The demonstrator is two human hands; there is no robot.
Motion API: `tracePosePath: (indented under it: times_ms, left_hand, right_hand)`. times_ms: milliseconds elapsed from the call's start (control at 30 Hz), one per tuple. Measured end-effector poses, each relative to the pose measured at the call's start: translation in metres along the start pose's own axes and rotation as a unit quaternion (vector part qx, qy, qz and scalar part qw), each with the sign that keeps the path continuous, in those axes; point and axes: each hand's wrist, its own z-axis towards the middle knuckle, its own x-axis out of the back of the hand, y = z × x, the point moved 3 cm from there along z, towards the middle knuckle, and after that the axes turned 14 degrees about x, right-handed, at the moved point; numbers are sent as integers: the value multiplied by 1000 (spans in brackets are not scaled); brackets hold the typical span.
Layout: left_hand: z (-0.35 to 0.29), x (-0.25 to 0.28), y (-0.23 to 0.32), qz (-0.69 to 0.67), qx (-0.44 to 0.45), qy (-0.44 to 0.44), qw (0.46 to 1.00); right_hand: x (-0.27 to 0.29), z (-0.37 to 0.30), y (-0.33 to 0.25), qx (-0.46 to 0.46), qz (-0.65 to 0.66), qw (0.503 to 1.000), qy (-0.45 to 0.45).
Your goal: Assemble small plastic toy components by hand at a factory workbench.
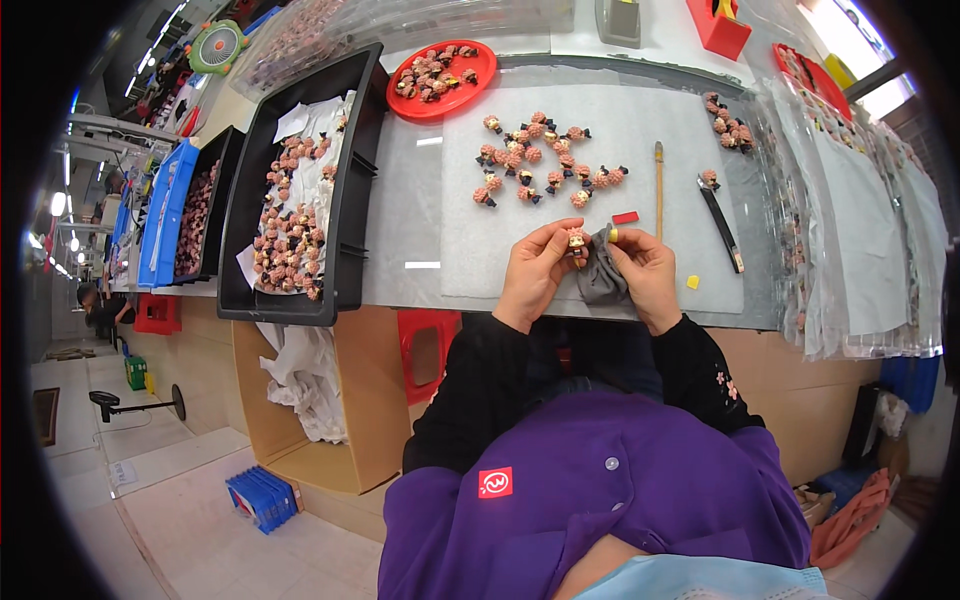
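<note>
Between the thumb and fingers of my left hand [537,272] is a small figurine [576,240] with pink curly hair, held upright. My right hand [647,272], just beside it, is closed on a grey cloth [603,283] that hangs over the table's near edge. A small yellow bit [613,235] shows at the right fingertips; its kind I cannot make out. Beyond my hands, several similar figurines [533,155] lie loose on a white sheet [620,110]. Right of them are a thin wooden-handled brush [659,190], a red block [625,217] and a yellow piece [693,282].
A black crate [350,200] of figurines stands at left, with a red plate [405,105] of more behind it. Black-handled tweezers [722,225] lie at right, near plastic-bagged trays [860,220]. A cardboard box [375,400] and red stool [422,350] are below the table.
</note>
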Motion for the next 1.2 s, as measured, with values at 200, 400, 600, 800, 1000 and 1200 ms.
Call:
tracePosePath:
  times_ms: [200, 400, 600, 800, 1000, 1200]
  left_hand:
    - [-2, 0, -1, -6, -5, 4, 1000]
    - [-5, 4, 1, -42, -18, 13, 999]
    - [-1, 0, 1, -47, -18, 18, 999]
    - [5, -6, 10, -51, -19, 30, 998]
    - [25, -3, 21, -73, -84, 38, 993]
    - [25, -3, 15, -30, -88, 45, 995]
  right_hand:
    - [2, -1, -12, -11, 7, 999, 49]
    - [3, 62, -73, 185, -176, 957, 140]
    - [11, 141, -85, 374, -486, 788, 57]
    - [-8, 81, -63, 261, -390, 882, -31]
    - [-21, 41, -33, 208, -279, 937, -27]
    - [-25, 36, -26, 225, -325, 915, -81]
